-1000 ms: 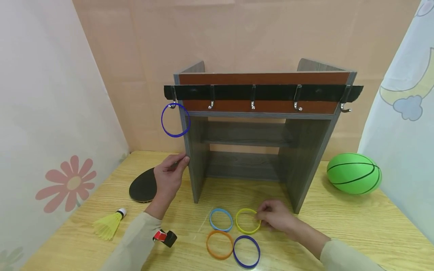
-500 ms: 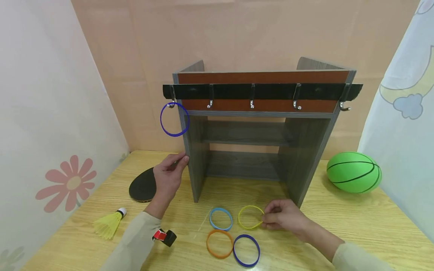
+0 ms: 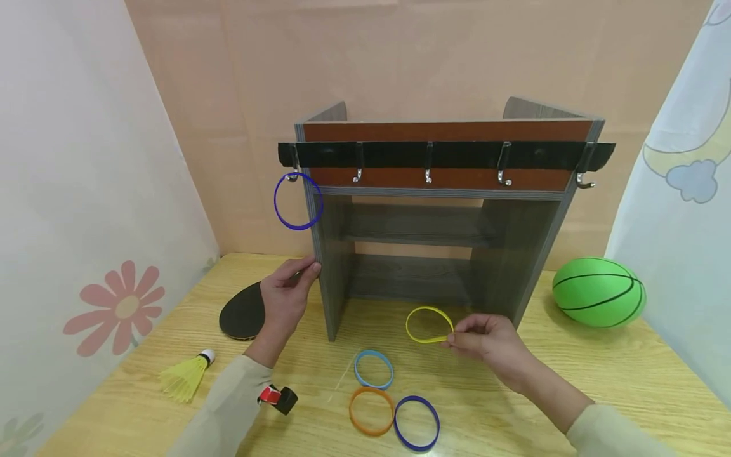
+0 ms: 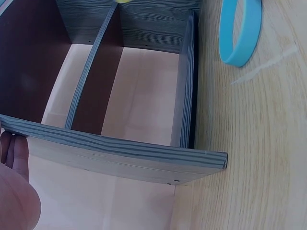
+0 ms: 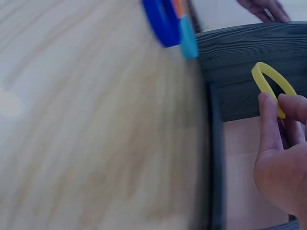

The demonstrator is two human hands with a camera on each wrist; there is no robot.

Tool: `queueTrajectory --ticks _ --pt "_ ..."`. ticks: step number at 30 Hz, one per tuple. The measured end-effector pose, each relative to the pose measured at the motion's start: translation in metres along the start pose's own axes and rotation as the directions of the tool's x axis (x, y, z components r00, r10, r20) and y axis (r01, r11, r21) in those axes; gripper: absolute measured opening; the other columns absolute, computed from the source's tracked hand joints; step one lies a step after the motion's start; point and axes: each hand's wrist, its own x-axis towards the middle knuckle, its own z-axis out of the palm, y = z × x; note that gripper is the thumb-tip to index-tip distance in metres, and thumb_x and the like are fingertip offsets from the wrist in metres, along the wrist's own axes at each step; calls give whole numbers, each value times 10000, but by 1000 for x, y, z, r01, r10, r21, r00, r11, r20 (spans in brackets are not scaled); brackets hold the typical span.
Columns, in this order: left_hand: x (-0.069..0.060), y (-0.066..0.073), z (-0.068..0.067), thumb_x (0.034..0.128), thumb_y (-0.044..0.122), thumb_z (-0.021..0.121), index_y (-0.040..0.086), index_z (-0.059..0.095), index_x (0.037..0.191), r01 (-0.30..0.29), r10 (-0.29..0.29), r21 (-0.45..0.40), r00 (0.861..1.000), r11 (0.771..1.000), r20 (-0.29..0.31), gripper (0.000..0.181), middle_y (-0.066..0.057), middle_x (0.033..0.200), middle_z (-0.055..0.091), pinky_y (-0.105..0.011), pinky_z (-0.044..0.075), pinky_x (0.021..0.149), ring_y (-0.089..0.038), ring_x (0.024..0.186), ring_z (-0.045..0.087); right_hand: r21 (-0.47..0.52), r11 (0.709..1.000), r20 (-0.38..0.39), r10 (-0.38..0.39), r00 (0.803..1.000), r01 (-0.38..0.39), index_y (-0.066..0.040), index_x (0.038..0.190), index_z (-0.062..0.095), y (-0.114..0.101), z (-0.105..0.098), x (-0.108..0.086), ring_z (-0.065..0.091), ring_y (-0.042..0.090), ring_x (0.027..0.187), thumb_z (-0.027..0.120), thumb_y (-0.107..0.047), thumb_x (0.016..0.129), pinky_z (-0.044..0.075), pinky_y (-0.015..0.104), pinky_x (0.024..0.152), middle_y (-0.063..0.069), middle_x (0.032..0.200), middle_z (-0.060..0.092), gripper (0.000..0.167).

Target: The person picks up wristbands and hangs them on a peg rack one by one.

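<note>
In the head view, my right hand (image 3: 493, 349) pinches a yellow silicone wristband (image 3: 427, 308) at its right side, above the table and before the small wooden shelf's lower opening. My left hand (image 3: 283, 298) grips the front edge of the shelf's left side panel (image 3: 328, 304) between thumb and fingers. Across the shelf's upper front runs a black strip (image 3: 394, 155) with several metal hooks. A blue wristband (image 3: 298, 227) hangs from the leftmost hook (image 3: 292, 178). The right wrist view shows the yellow wristband (image 5: 261, 79) between thumb and fingertips.
Light blue (image 3: 375, 386), orange (image 3: 371, 434) and dark blue wristbands (image 3: 437, 426) lie on the table in front of the shelf. To the left are a black table tennis bat (image 3: 242, 311) and a yellow shuttlecock (image 3: 185, 377). A green ball (image 3: 598, 292) sits right of the shelf.
My right hand has lifted the yellow wristband off the table, carrying it up and slightly right. The left hand keeps its grip on the shelf panel.
</note>
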Motion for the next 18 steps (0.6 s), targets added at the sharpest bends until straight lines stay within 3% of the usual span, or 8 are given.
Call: queueTrajectory --ticks 9,18 --pt "0 -1 0 838 -73 673 -143 670 993 11 -11 -14 1000 1000 6 171 -224 877 656 -317 559 743 -183 816 652 105 986 -37 -127 991 131 -4 849 636 -33 12 8 673 265 895 624 92 860 529 348 821 122 909 647 97" --pt "0 0 1 823 -143 647 -164 653 999 8 -8 -41 1000 999 -3 177 -206 857 658 -295 561 732 -174 800 654 164 967 -41 -189 981 193 -31 845 661 -60 34 16 678 244 885 618 88 872 532 323 823 112 917 661 129"
